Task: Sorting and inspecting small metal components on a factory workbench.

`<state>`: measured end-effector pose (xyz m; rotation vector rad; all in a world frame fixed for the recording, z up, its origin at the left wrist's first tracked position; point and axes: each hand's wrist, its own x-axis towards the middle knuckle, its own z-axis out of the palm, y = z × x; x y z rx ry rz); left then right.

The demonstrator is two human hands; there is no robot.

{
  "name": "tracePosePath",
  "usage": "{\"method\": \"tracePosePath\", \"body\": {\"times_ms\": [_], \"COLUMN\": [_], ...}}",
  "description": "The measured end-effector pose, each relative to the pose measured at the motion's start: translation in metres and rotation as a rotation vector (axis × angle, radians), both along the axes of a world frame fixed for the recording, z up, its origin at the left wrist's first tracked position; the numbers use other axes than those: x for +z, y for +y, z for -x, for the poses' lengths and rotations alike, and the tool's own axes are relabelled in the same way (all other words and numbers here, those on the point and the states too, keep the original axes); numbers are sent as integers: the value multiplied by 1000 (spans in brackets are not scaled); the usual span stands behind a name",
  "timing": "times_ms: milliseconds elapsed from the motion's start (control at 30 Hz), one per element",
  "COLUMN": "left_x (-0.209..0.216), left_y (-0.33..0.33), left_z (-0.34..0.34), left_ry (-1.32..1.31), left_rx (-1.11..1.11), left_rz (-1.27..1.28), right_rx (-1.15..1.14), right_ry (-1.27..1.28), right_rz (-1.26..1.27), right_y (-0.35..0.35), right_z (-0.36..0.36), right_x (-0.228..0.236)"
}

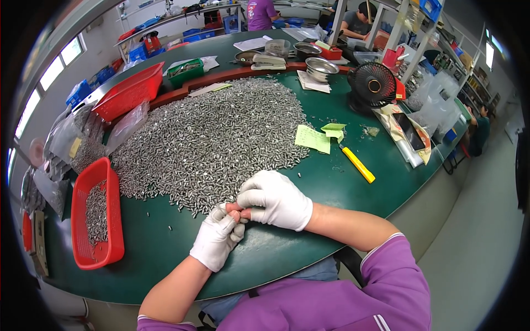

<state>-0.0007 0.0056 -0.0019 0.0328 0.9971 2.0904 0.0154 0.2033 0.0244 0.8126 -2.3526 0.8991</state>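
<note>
Both my hands wear white gloves with some bare fingertips, and they meet at the near edge of a wide heap of small silvery metal pins (210, 132). My left hand (215, 238) is closed, its thumb and fingertips pinched together. From the right, my right hand (279, 199) reaches in, also closed, its fingertips touching those of the left. Whatever lies between the fingertips is too small and covered to make out. A few loose pins (170, 227) lie on the green tabletop (165, 254) to the left of my hands.
A red plastic basket (113, 220) partly filled with pins stands at left; another red basket (132, 91) sits behind. To the right are green paper notes (313, 139), a yellow-handled tool (358, 164), a black fan (373, 85) and a phone (409, 131). Other people work farther back.
</note>
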Motion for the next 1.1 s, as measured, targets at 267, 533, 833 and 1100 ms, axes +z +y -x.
{"method": "tracePosePath", "body": {"times_ms": [267,533,833,1100], "left_x": [-1,0,-4,2], "left_y": [-1,-3,-6,-5], "left_z": [0,-1,3,1], "left_ry": [-13,-11,4,-30], "left_rx": [-9,-11,-2,8], "left_rz": [29,40,-47,1], "right_rx": [102,60,-337,-325], "right_ry": [28,58,46,-108], "right_rz": [-32,-28,-151,-382], "right_y": [1,0,25,17], "right_z": [0,1,16,18], "right_x": [7,3,-5,-13]}}
